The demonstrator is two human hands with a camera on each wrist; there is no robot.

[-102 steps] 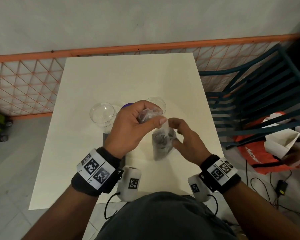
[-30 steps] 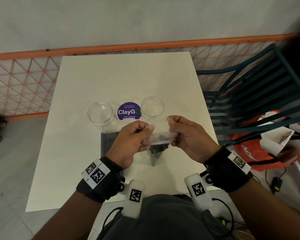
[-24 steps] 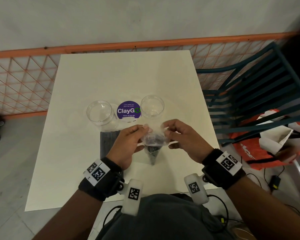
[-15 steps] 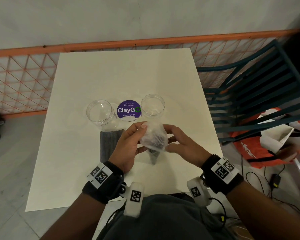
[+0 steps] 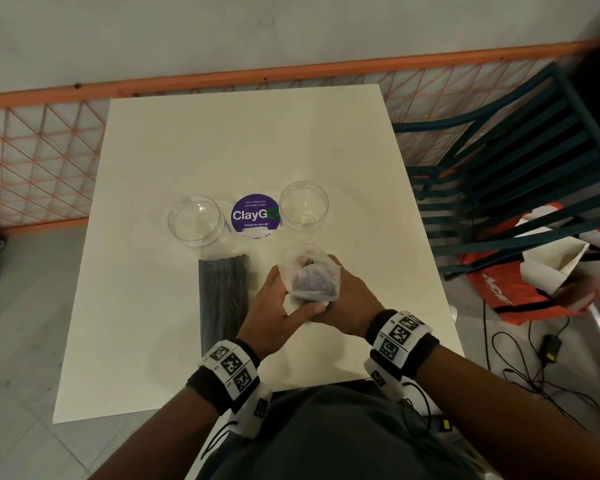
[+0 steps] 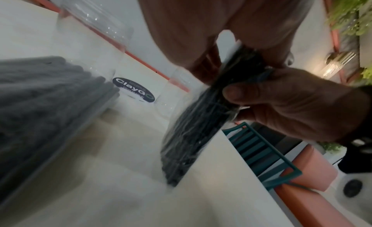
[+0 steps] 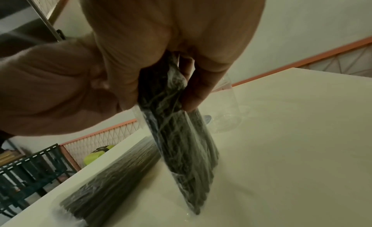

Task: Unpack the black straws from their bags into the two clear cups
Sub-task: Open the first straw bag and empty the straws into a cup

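A clear bag of black straws (image 5: 310, 280) stands upright on the cream table (image 5: 243, 140), its bottom end on the surface and its mouth upward. My left hand (image 5: 281, 306) and right hand (image 5: 347, 299) both grip it round the upper part. In the left wrist view the bag (image 6: 191, 123) runs down to the table under the right hand's thumb (image 6: 241, 93). A second bag of straws (image 5: 223, 299) lies flat to the left. Two clear cups stand beyond, the left cup (image 5: 194, 220) and the right cup (image 5: 303, 206), both without straws.
A purple round ClayGo sticker (image 5: 255, 214) lies between the cups. A teal slatted chair (image 5: 520, 174) stands right of the table, with an orange bag (image 5: 520, 285) and cables on the floor. Orange mesh fencing (image 5: 35, 161) runs behind.
Both hands left the bag's top edge, which they had pulled apart, and slid down to wrap round the bundle. The bag's opened mouth now stands above the fingers.
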